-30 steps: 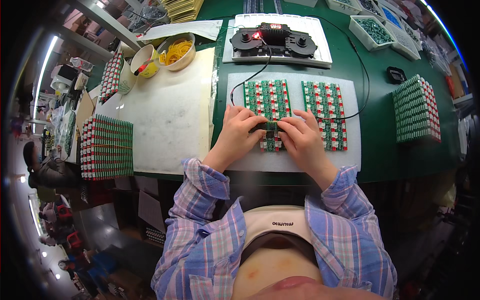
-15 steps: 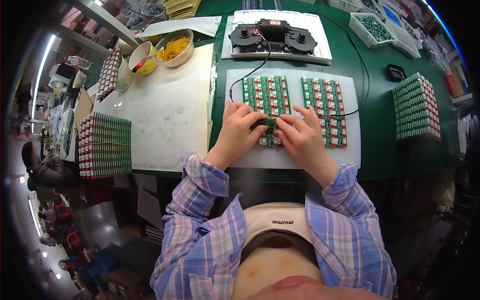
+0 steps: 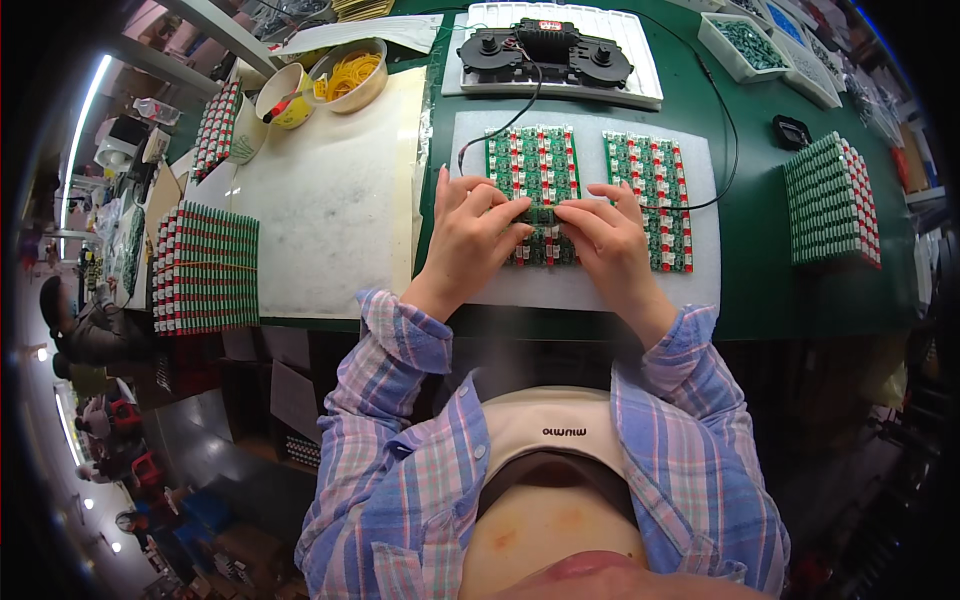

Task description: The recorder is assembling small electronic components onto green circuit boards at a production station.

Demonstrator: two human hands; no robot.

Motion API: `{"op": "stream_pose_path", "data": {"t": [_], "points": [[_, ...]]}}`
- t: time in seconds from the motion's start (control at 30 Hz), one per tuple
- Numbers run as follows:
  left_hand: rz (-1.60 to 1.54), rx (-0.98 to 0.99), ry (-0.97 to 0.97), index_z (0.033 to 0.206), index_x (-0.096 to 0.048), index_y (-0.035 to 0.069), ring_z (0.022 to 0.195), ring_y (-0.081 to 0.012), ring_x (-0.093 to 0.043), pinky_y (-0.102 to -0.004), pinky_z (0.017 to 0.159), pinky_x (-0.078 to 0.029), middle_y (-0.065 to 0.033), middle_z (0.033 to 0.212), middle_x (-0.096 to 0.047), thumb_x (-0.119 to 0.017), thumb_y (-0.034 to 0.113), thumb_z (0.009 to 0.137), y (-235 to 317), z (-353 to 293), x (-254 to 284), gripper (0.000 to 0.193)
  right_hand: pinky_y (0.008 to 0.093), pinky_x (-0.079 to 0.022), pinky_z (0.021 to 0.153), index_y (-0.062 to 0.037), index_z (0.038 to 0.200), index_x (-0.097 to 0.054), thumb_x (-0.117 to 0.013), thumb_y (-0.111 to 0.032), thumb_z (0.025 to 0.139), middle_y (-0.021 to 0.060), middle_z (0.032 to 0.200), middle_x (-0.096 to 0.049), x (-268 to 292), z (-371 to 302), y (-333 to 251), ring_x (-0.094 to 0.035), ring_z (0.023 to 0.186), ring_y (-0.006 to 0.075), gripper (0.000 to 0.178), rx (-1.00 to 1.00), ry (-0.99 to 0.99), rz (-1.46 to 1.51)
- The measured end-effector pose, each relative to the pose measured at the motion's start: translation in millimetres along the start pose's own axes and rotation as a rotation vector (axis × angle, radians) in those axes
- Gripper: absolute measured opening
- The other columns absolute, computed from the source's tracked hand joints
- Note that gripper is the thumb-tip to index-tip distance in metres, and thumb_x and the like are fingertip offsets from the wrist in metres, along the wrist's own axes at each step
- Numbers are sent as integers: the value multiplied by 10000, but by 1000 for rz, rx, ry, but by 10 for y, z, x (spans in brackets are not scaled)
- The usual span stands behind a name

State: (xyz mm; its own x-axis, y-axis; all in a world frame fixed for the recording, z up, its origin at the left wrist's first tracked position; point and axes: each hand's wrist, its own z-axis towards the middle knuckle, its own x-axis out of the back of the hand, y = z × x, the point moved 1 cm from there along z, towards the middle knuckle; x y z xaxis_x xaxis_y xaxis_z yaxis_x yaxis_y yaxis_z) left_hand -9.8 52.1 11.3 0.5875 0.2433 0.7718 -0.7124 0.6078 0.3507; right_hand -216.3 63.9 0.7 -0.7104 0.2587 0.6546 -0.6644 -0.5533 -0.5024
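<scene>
I see my left hand (image 3: pixel 478 235) and right hand (image 3: pixel 608 235) side by side on the left green circuit board (image 3: pixel 532 170), which lies on a white foam pad (image 3: pixel 590 290) on the green table (image 3: pixel 770 260). Fingers of both hands are pressed together, tips pinching the board's lower part between them. A second board (image 3: pixel 655 190) lies just beside
</scene>
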Motion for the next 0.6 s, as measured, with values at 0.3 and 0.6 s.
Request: {"op": "stream_pose_path", "data": {"t": [0.3, 0.6], "points": [[-247, 105, -56, 1007, -778, 116, 1026, -251, -538, -510, 1096, -346, -15, 935, -631, -801, 139, 784, -3, -146, -70, 226, 549, -319, 1177, -115, 1002, -765, -756, -42, 822, -28, 1036, -734, 59, -113, 6, -567, 1178, 271, 194, -12, -107, 51], [-300, 133, -98, 988, -769, 114, 1017, -251, -539, -495, 1075, -356, -16, 930, -622, -801, 141, 779, -36, -150, -109, 214, 619, -315, 1168, -162, 1075, -741, -747, -121, 847, -30, 1081, -683, 67, -156, -99, -558, 1175, 260, 232, 89, -106, -152]]}}
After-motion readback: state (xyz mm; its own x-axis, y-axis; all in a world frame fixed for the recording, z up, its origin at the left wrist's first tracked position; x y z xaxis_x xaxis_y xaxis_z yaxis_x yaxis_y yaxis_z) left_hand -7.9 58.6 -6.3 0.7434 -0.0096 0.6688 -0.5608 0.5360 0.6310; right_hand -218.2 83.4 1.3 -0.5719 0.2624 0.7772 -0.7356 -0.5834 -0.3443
